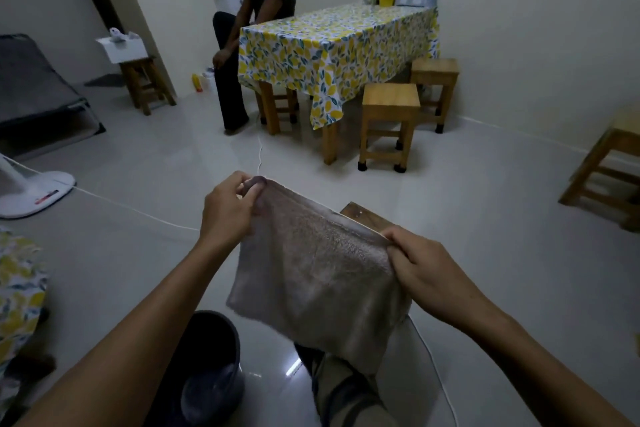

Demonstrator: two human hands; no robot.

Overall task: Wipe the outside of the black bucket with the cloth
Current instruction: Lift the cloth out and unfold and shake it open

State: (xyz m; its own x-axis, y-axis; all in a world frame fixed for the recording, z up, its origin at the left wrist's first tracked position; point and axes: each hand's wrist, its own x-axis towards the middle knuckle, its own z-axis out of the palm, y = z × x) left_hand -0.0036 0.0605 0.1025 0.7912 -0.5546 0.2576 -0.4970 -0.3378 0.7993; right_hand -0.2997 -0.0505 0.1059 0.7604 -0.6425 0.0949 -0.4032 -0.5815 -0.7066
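A grey-beige cloth point(318, 274) hangs spread between my two hands in the middle of the view. My left hand point(230, 206) pinches its upper left corner. My right hand point(427, 270) grips its upper right corner. The black bucket point(211, 367) stands on the floor below, under my left forearm, which hides part of it. The cloth's lower edge hangs just right of the bucket's rim, apart from it.
A table with a lemon-print cover point(339, 45) and wooden stools point(389, 125) stand ahead, and a person point(252, 35) sits at the table's left end. A fan base point(34, 191) and its white cord point(138, 213) lie at left. Another stool point(609, 170) is at right.
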